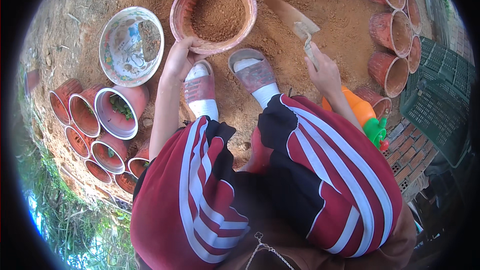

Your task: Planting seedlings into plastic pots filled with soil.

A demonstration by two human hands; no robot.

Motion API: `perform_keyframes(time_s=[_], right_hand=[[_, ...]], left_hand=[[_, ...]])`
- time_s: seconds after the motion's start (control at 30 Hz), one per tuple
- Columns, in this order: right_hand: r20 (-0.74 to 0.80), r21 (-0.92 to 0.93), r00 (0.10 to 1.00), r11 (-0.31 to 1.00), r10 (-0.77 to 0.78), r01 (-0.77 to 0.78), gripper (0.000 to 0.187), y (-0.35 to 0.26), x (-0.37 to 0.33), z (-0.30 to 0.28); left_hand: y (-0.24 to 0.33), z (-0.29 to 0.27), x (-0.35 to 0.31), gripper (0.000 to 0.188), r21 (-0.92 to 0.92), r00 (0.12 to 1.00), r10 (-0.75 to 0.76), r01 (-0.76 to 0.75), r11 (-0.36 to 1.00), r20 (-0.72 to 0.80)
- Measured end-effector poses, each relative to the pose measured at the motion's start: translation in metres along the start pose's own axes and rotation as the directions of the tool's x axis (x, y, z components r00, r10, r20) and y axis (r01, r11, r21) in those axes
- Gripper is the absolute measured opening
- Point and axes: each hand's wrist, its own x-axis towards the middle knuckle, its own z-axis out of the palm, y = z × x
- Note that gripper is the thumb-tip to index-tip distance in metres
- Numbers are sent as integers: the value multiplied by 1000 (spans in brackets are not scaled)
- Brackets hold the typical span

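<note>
Pot (181, 16) sits mouth-up just beyond your feet (254, 74) in the head view, soil (219, 16) below its rim. Your hands are apart: left hand (179, 61) clamped on the near rim, right hand (324, 73) wrapped around the handle of the trowel (290, 16). For clean work, brace the pot firmly; hold the blade level.

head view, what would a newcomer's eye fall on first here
Probably the maroon trousers with bold white stripes, spread across the lower middle. Next, likely the round reddish pot at top centre, with brown soil inside and the left hand at its near rim, and the trowel to its right, in the right hand. The bright orange container beside the right forearm also stands out.
</note>
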Motion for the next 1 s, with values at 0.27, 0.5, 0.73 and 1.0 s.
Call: perform_keyframes(time_s=[0.27,0.5,0.73,1.0], right_hand=[[498,-89,861,994,105,-70,50,-12,-81,-2],[451,-163,886,986,106,-35,45,-10,-67,-2],[303,-227,947,973,110,-41,42,0,9,-16],[254,-192,958,978,131,-83,40,0,5,-28]], left_hand=[[0,9,0,17,-68,1000,-8,7,998,-13],[0,7,2,18,-31,1000,4,-5,1000,-11],[-1,3,5,17,-18,1000,-5,5,1000,15],[3,-9,9,20,-42,997,-50,53,998,53]])
